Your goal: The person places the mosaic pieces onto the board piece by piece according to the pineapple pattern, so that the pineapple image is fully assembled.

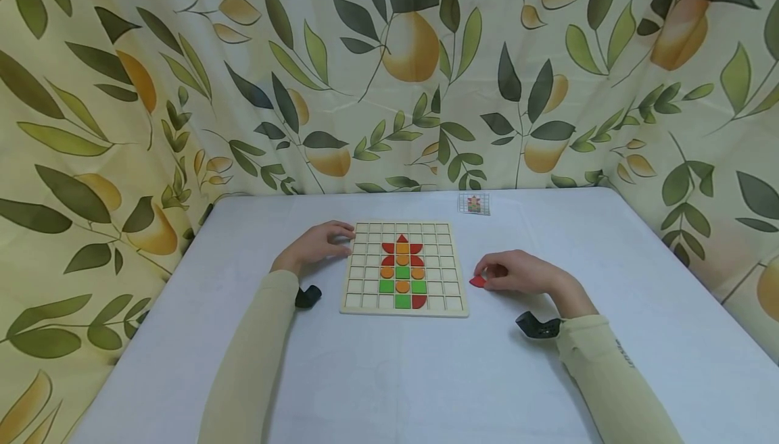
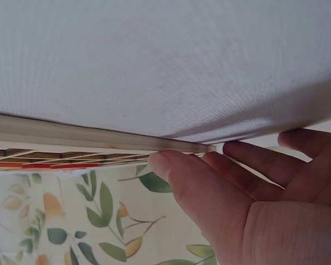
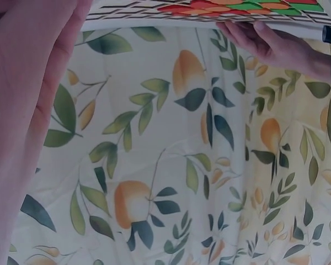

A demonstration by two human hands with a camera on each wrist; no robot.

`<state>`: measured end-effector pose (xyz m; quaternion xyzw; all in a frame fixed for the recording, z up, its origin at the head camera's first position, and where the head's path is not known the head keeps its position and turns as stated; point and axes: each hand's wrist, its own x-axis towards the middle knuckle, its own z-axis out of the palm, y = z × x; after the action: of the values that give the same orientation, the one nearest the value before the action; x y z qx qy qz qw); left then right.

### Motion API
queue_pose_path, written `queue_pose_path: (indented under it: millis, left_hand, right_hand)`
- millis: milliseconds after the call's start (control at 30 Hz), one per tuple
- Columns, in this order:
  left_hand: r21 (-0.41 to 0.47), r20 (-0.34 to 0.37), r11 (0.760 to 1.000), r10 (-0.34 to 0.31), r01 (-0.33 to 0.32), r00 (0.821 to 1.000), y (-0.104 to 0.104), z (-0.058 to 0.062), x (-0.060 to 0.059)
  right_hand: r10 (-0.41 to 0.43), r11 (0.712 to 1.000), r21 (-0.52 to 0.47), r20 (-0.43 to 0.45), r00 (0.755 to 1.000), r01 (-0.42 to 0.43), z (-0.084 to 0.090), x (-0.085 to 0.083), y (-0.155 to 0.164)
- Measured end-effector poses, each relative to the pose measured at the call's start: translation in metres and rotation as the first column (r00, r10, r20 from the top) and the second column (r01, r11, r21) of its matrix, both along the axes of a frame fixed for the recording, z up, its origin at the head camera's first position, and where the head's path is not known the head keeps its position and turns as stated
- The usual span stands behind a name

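A wooden grid board lies on the white table, holding a figure of red, orange and green pieces. My left hand rests on the table with straight fingers touching the board's left edge. To the right of the board, my right hand pinches a small red piece that lies on the table. In the right wrist view the board and the left hand's fingers show at the top, upside down.
A small pattern card lies at the table's far edge behind the board. A leaf-and-pear curtain encloses the table at the back and sides. Black wrist straps sit at both sleeves.
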<state>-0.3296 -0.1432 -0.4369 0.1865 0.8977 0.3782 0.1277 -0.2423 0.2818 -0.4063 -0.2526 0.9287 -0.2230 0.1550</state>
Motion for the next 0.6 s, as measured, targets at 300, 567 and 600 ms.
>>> queue_pose_path:
  millis: [300, 567, 600]
  left_hand:
    - [-0.009, -0.020, 1.000, -0.021, 0.020, 1.000, 0.0008, 0.0019, 0.0021]
    - [-0.007, -0.018, 1.000, -0.005, 0.005, 1.000, 0.0012, 0.0026, 0.0034]
    - [-0.007, -0.017, 1.000, -0.004, 0.004, 1.000, 0.0011, 0.0031, 0.0036]
  right_hand:
    - [-0.069, 0.997, -0.015, 0.032, 0.997, 0.069, -0.0031, -0.0005, -0.0006]
    - [-0.082, 0.996, -0.025, 0.019, 0.996, 0.083, -0.0042, -0.0027, -0.0026]
    - [-0.086, 0.996, -0.024, 0.015, 0.996, 0.086, -0.0044, -0.0030, -0.0029]
